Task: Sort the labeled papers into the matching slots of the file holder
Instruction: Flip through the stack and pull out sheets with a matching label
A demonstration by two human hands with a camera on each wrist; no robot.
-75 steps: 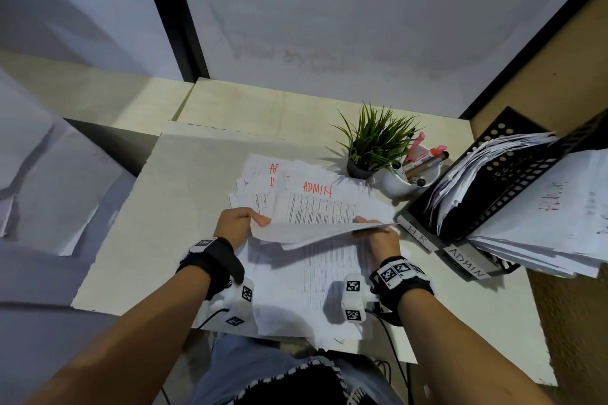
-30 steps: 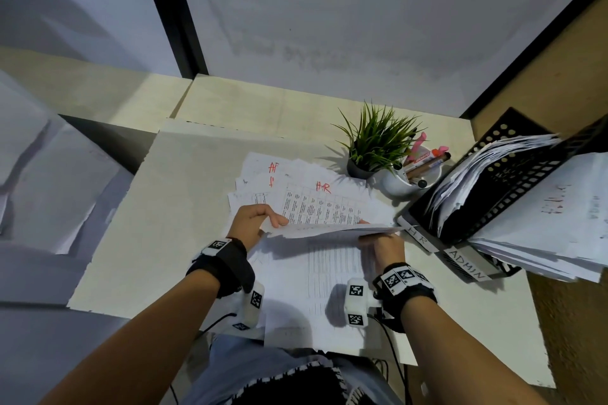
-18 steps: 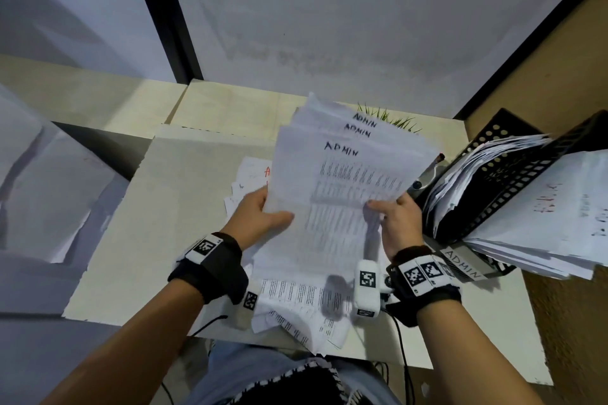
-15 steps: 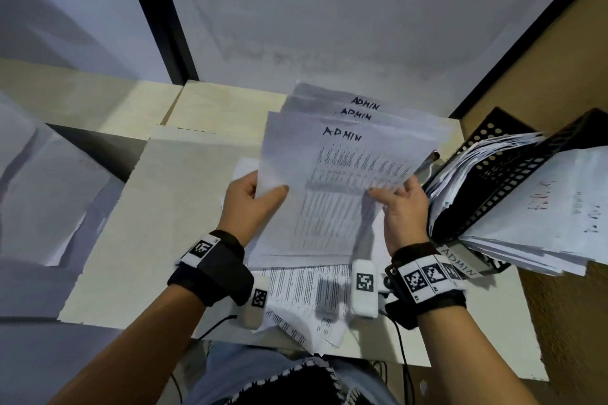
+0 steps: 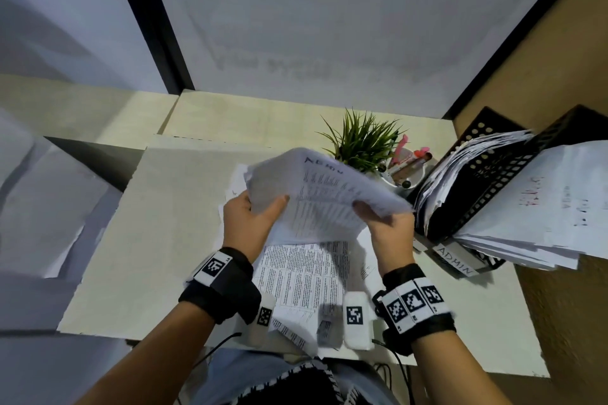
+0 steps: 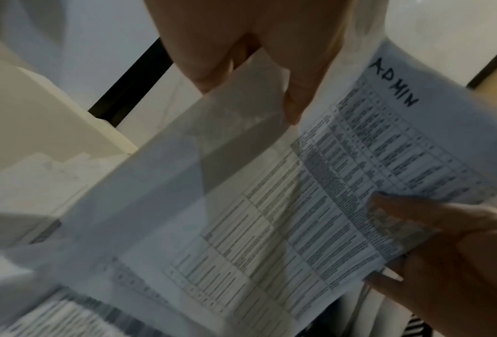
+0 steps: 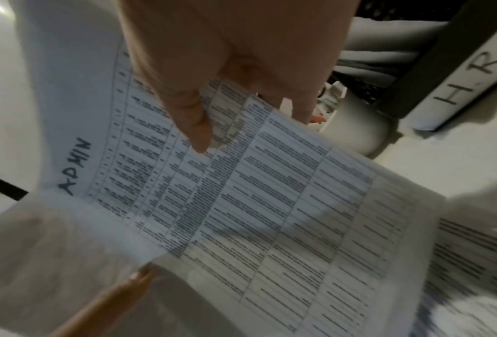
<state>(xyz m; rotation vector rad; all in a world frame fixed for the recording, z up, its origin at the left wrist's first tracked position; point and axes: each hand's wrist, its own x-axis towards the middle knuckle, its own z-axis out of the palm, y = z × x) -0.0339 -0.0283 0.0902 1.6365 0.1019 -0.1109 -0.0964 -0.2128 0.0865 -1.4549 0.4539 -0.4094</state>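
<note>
Both hands hold a small stack of white printed papers (image 5: 324, 197) headed ADMIN in black, lifted off the desk and tilted toward the right. My left hand (image 5: 253, 217) grips its left edge, thumb on top; the same papers (image 6: 313, 182) fill the left wrist view. My right hand (image 5: 385, 223) pinches the right edge, and the right wrist view has the thumb on the sheet (image 7: 241, 182). The black mesh file holder (image 5: 487, 181) stands at the right, stuffed with papers, with an ADMIN label (image 5: 455, 261) and an HR label (image 7: 472, 77) on its slots.
More printed sheets (image 5: 302, 279) lie on the desk under my hands. A small green plant (image 5: 362, 141) and a white cup of pens (image 5: 408, 164) stand just left of the file holder. Papers overhang the holder's right side (image 5: 539, 207).
The hands lifted the ADMIN stack off the desk pile, held it upright, and have now tipped it over and carried it right toward the file holder.
</note>
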